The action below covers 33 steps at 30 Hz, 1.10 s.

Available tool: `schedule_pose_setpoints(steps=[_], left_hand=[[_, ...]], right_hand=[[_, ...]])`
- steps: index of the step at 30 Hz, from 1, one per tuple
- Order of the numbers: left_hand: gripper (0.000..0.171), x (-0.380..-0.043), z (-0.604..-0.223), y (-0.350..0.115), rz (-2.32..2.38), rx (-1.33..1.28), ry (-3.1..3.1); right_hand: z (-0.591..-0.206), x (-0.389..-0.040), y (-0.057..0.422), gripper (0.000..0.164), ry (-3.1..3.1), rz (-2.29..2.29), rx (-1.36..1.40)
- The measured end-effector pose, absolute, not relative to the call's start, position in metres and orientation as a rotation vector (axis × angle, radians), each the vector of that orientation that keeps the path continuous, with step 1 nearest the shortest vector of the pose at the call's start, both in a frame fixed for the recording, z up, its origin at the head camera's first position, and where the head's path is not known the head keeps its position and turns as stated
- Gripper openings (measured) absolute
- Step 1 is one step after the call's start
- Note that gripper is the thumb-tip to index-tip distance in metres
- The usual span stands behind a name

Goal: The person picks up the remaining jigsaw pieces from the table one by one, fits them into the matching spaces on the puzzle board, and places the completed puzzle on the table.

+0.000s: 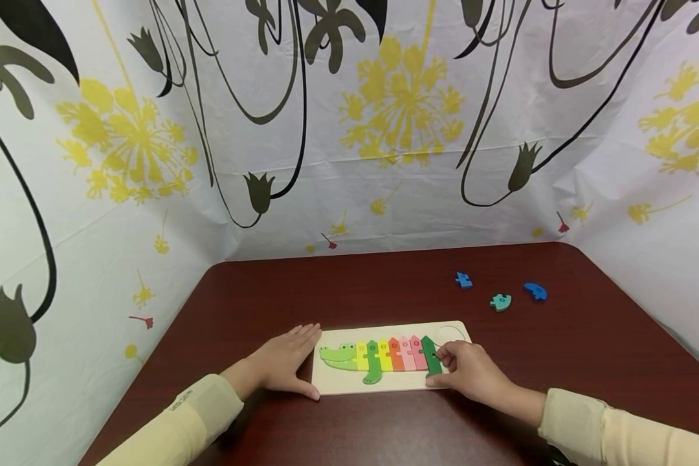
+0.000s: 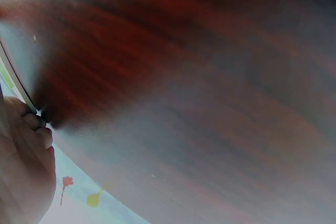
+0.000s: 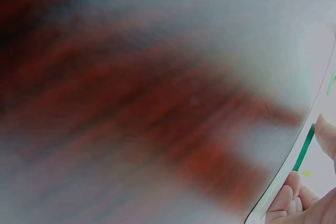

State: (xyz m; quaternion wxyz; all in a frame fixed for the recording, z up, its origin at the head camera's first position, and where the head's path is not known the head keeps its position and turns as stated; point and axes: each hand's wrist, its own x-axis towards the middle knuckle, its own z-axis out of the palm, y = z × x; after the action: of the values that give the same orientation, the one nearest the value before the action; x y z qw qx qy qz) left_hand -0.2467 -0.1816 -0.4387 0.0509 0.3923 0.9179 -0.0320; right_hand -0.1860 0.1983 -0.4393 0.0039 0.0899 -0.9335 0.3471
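Note:
A pale wooden puzzle board (image 1: 343,388) lies on the table, with a crocodile of coloured pieces on it. The light green head piece (image 1: 339,357) is at the left, followed by yellow, green, orange and pink body pieces. My left hand (image 1: 288,362) rests at the board's left edge, fingers extended and thumb spread to the near corner. Toward the right end, my right hand (image 1: 472,372) pinches a dark green leg piece (image 1: 430,355) between thumb and fingers. In the right wrist view that green piece (image 3: 304,148) shows edge-on between the fingertips.
Three loose pieces lie beyond the board at the back right: a light blue one (image 1: 463,280), a teal one (image 1: 500,302) and a curved dark blue one (image 1: 535,291). Patterned white cloth (image 1: 408,213) hangs around the dark red-brown table (image 1: 338,291).

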Motion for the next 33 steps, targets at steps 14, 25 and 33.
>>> schedule_pose_setpoints(steps=[14,25,33], left_hand=[[0.122,-0.246,-0.438,-0.181,-0.092,1.180,2.790],[0.122,-0.247,-0.438,-0.181,-0.103,1.189,2.796],[0.122,-0.247,-0.438,-0.181,-0.095,1.195,2.792]], right_hand=[[-0.437,-0.185,0.202,0.045,-2.894,1.180,0.221],[-0.429,-0.188,0.207,0.045,-2.828,1.187,0.235],[-0.426,-0.194,0.211,0.045,-2.782,1.183,0.257]])
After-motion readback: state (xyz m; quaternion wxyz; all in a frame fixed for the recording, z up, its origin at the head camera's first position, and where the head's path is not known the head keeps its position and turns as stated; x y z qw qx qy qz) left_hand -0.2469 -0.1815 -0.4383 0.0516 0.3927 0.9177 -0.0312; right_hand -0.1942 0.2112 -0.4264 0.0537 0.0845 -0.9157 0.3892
